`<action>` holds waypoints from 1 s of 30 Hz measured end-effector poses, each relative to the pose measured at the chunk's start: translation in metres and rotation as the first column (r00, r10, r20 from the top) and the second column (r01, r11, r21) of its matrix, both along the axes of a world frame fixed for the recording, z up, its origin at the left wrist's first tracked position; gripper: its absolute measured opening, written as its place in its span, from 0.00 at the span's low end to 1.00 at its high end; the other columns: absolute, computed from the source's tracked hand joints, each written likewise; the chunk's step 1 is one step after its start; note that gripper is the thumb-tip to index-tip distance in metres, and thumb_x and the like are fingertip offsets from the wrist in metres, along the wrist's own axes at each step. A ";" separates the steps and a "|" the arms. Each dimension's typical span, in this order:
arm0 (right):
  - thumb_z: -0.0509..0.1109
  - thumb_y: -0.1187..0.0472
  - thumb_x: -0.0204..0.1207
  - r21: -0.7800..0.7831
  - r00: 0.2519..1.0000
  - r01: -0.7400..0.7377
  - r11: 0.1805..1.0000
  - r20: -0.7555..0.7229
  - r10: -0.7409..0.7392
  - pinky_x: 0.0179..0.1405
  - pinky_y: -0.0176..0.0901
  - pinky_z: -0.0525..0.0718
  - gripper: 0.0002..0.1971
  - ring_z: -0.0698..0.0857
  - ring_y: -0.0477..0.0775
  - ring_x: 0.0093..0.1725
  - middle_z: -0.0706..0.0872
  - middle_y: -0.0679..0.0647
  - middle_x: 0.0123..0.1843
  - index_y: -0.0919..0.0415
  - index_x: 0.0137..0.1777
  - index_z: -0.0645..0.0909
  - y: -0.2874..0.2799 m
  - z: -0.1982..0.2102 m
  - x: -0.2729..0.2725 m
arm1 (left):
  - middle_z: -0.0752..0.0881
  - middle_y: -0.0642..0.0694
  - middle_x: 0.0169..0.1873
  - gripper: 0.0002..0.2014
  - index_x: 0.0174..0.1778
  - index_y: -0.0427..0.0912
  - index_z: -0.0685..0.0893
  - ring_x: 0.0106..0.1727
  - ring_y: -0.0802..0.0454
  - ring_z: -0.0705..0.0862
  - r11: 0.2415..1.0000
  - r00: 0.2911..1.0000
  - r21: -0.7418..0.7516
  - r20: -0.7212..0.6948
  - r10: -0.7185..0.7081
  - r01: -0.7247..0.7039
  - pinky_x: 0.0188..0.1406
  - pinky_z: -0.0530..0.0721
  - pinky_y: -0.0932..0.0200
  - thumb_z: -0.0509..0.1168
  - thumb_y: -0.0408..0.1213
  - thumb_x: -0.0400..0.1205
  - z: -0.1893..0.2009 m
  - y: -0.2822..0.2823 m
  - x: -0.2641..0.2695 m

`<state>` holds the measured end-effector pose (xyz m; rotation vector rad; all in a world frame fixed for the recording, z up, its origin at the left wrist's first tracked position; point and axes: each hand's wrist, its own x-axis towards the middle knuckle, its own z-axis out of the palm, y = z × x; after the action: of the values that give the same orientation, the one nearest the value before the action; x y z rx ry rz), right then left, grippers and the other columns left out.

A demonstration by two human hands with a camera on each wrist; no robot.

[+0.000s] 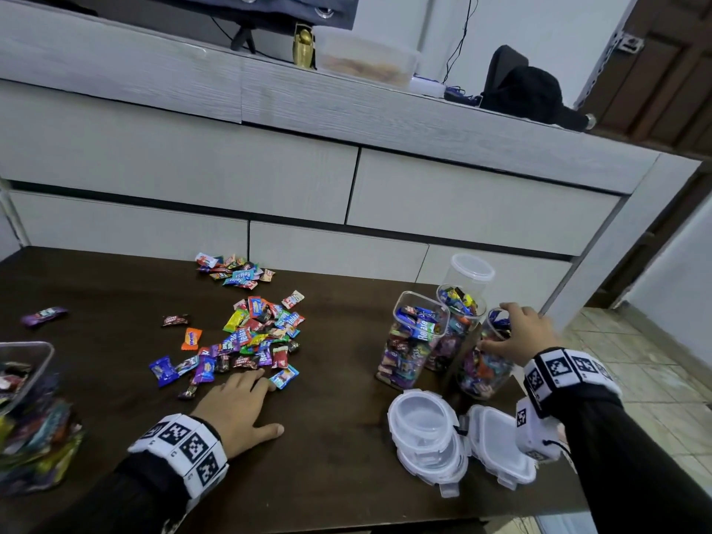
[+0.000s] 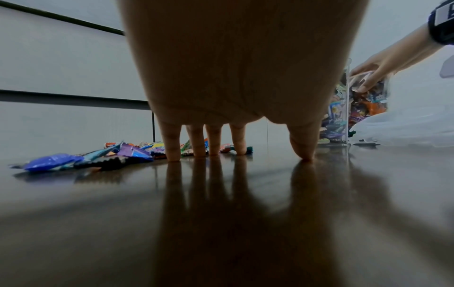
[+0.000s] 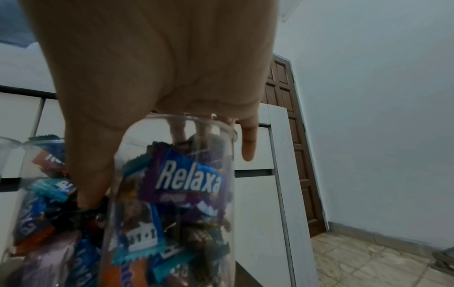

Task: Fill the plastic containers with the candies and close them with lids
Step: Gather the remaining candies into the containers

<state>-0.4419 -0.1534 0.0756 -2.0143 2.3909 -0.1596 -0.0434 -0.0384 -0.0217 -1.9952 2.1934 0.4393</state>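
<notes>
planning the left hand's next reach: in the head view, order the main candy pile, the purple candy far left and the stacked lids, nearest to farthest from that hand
1. Main candy pile: just beyond the left hand, at its fingertips.
2. Stacked lids: to its right, near the table's front.
3. Purple candy: far left, alone.

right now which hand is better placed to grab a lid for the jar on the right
Right. The right hand already grips that jar, and the lids lie just below it. The left hand rests by the loose candies.
</notes>
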 end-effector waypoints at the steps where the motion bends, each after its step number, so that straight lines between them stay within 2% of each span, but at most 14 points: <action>1: 0.77 0.36 0.64 0.036 1.000 0.000 0.999 -0.007 0.000 0.70 0.58 0.74 0.46 0.72 0.64 0.71 0.73 0.59 0.74 0.53 0.78 0.63 0.000 0.002 0.000 | 0.53 0.50 0.85 0.37 0.82 0.54 0.58 0.84 0.50 0.56 1.000 1.000 -0.004 0.000 -0.001 0.001 0.79 0.66 0.50 0.59 0.67 0.80 0.001 0.000 0.000; 4: 0.72 0.29 0.62 0.068 0.997 -0.001 0.998 0.073 -0.004 0.69 0.59 0.76 0.51 0.75 0.64 0.71 0.75 0.62 0.73 0.59 0.78 0.63 -0.005 0.018 0.002 | 0.56 0.50 0.83 0.37 0.81 0.55 0.60 0.82 0.50 0.59 1.000 1.000 -0.001 -0.003 -0.004 0.004 0.77 0.68 0.50 0.60 0.67 0.79 0.003 -0.002 0.000; 7: 0.68 0.34 0.70 -0.054 0.983 -0.012 0.998 0.181 0.021 0.67 0.57 0.76 0.44 0.77 0.65 0.69 0.75 0.65 0.73 0.65 0.76 0.66 -0.023 0.042 0.007 | 0.62 0.51 0.79 0.33 0.77 0.57 0.64 0.78 0.52 0.63 1.000 1.000 0.006 -0.019 -0.010 0.010 0.74 0.71 0.52 0.61 0.66 0.79 0.007 -0.008 0.003; 9: 0.69 0.40 0.74 -0.080 0.983 -0.005 0.997 0.184 0.020 0.63 0.54 0.76 0.38 0.78 0.65 0.68 0.76 0.65 0.72 0.66 0.75 0.66 -0.043 0.057 0.013 | 0.65 0.52 0.75 0.28 0.75 0.58 0.67 0.76 0.54 0.65 1.000 0.999 0.012 -0.037 -0.009 0.009 0.72 0.74 0.54 0.61 0.64 0.81 0.010 -0.013 0.006; 13: 0.73 0.44 0.74 -0.008 0.997 0.030 1.000 0.066 -0.029 0.53 0.50 0.76 0.37 0.79 0.67 0.64 0.79 0.69 0.67 0.69 0.73 0.67 -0.094 0.072 0.026 | 0.67 0.53 0.72 0.24 0.72 0.56 0.70 0.73 0.55 0.67 1.000 0.999 0.009 -0.045 -0.008 0.008 0.68 0.77 0.56 0.60 0.62 0.82 0.011 -0.024 0.010; 16: 0.74 0.41 0.71 0.083 0.999 0.027 0.996 -0.041 -0.023 0.62 0.57 0.79 0.38 0.80 0.69 0.62 0.80 0.69 0.65 0.69 0.70 0.69 -0.128 0.067 0.028 | 0.67 0.54 0.70 0.24 0.70 0.57 0.71 0.71 0.55 0.67 0.999 0.999 0.008 -0.041 -0.034 0.035 0.66 0.77 0.56 0.63 0.62 0.81 0.008 -0.027 0.014; 18: 0.73 0.38 0.71 0.128 0.997 0.014 0.992 -0.079 -0.004 0.65 0.59 0.78 0.39 0.80 0.69 0.64 0.79 0.69 0.68 0.68 0.71 0.69 -0.146 0.061 0.028 | 0.67 0.54 0.70 0.24 0.70 0.58 0.70 0.71 0.55 0.67 0.999 0.998 0.010 -0.040 -0.048 0.048 0.65 0.76 0.57 0.63 0.62 0.80 0.005 -0.028 0.017; 20: 0.73 0.41 0.72 0.167 0.998 -0.008 0.986 -0.067 0.019 0.70 0.58 0.75 0.39 0.77 0.67 0.70 0.75 0.67 0.74 0.66 0.75 0.69 -0.160 0.055 0.031 | 0.66 0.53 0.71 0.25 0.70 0.58 0.70 0.71 0.54 0.67 0.998 0.998 0.019 -0.033 -0.054 0.055 0.64 0.77 0.57 0.63 0.62 0.80 0.004 -0.031 0.019; 22: 0.75 0.45 0.72 0.230 0.993 0.000 0.973 -0.114 0.027 0.74 0.55 0.70 0.39 0.71 0.63 0.76 0.68 0.62 0.80 0.61 0.78 0.67 -0.170 0.050 0.034 | 0.66 0.53 0.71 0.25 0.70 0.59 0.70 0.71 0.54 0.67 0.998 0.998 0.031 -0.024 -0.062 0.063 0.63 0.77 0.56 0.63 0.63 0.79 0.003 -0.034 0.019; 24: 0.76 0.48 0.73 0.243 0.990 -0.002 0.970 -0.133 0.035 0.75 0.50 0.69 0.36 0.68 0.60 0.78 0.65 0.57 0.82 0.58 0.78 0.69 -0.179 0.050 0.035 | 0.66 0.53 0.70 0.25 0.69 0.59 0.70 0.70 0.54 0.66 0.997 0.997 0.045 -0.020 -0.068 0.069 0.60 0.77 0.58 0.64 0.63 0.79 0.004 -0.038 0.019; 27: 0.78 0.52 0.72 0.278 0.983 -0.032 0.960 -0.163 0.080 0.59 0.43 0.79 0.30 0.75 0.62 0.72 0.74 0.61 0.75 0.60 0.71 0.75 -0.182 0.048 0.040 | 0.66 0.54 0.69 0.25 0.68 0.59 0.70 0.69 0.55 0.66 0.995 0.997 0.055 -0.021 -0.078 0.079 0.56 0.74 0.60 0.64 0.64 0.78 0.004 -0.041 0.020; 28: 0.79 0.52 0.70 0.268 0.978 -0.027 0.963 -0.192 0.081 0.58 0.45 0.80 0.29 0.77 0.63 0.69 0.77 0.60 0.72 0.59 0.69 0.76 -0.181 0.048 0.041 | 0.66 0.54 0.69 0.26 0.68 0.59 0.70 0.69 0.55 0.66 0.995 0.997 0.054 -0.023 -0.080 0.081 0.57 0.75 0.59 0.64 0.64 0.78 0.003 -0.041 0.021; 30: 0.81 0.51 0.67 0.261 0.967 0.001 0.965 -0.246 0.066 0.62 0.49 0.80 0.28 0.80 0.62 0.64 0.81 0.59 0.67 0.57 0.65 0.78 -0.177 0.049 0.041 | 0.65 0.54 0.70 0.26 0.69 0.59 0.69 0.70 0.55 0.65 0.995 0.996 0.046 -0.024 -0.086 0.087 0.60 0.77 0.58 0.64 0.65 0.78 0.003 -0.042 0.022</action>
<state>-0.4005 -0.3309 0.1246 -2.0537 2.3588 0.4155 -0.0216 -0.0799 -0.0186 -1.8721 2.2507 0.4995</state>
